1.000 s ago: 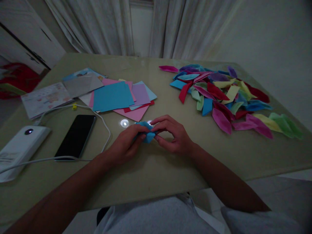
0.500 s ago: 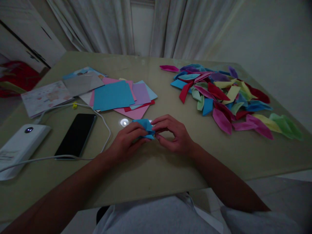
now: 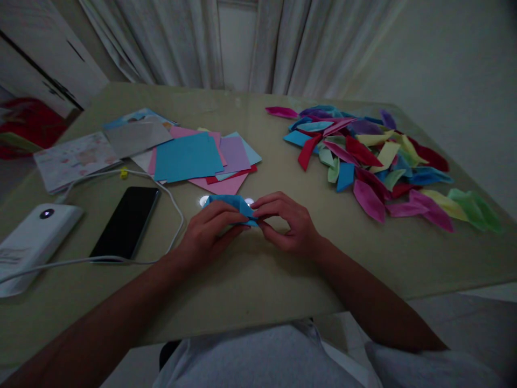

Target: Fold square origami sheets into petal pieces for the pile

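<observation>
A piece of folded blue paper [image 3: 232,201] is held between both hands, just above the near middle of the table. My left hand [image 3: 214,226] is closed round its left part, fingers over the top and thumb below. At its right end my right hand [image 3: 285,218] pinches the paper between thumb and fingertips. Part of the paper is hidden behind the left fingers. Beyond the hands lies a stack of square coloured sheets [image 3: 186,157], blue on top with pink, lilac and red ones under it.
A pile of folded paper pieces [image 3: 361,156] in many colours covers the table's right side. To the left lie a dark phone [image 3: 126,223], a white power bank [image 3: 38,242] with a white cable [image 3: 175,207], and paper packets [image 3: 76,161]. The table's front edge is close to my body.
The blue paper has turned in my hands and now reaches further left above the left fingers. Both hands stay in nearly the same place, still gripping it.
</observation>
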Demonstrator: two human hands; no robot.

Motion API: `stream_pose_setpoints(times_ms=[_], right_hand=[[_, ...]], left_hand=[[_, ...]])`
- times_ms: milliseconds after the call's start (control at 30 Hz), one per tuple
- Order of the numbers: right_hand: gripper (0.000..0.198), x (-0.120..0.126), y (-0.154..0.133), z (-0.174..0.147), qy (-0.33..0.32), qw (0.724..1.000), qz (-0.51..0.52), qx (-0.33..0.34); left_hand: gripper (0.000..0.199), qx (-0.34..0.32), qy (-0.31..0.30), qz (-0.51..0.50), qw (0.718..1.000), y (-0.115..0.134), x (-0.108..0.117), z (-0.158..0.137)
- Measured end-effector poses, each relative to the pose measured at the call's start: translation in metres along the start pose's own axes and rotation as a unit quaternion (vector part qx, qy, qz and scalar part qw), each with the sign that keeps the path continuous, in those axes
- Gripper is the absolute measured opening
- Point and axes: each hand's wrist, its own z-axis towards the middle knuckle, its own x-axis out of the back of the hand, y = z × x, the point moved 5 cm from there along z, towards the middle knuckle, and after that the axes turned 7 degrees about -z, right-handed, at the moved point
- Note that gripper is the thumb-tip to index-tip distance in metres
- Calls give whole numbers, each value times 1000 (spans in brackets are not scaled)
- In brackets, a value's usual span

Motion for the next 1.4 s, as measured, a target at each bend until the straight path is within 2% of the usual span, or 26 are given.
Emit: stream_pose_setpoints(times_ms=[167, 567, 700, 867, 1200, 1400], right_hand=[[26, 1, -1, 1, 4, 1000, -9, 0], [22, -4, -2, -1, -9, 1000, 10, -10], [19, -5, 0, -2, -9, 1000, 10, -20], [20, -7, 6, -4, -30, 997, 13, -70], [8, -11, 4, -2, -48, 996, 37, -72], [10, -11, 10, -4, -64, 990, 37, -121]], left_hand=[[17, 6, 14, 12, 1000, -1, 2, 1], [5, 30, -30, 5, 999, -2, -3, 4], [9, 49, -63, 7, 997, -3, -5, 3], [19, 70, -81, 15, 994, -4, -7, 1], [21, 44, -106, 37, 993, -4, -10, 1], [24, 55, -115, 67, 990, -7, -11, 1]])
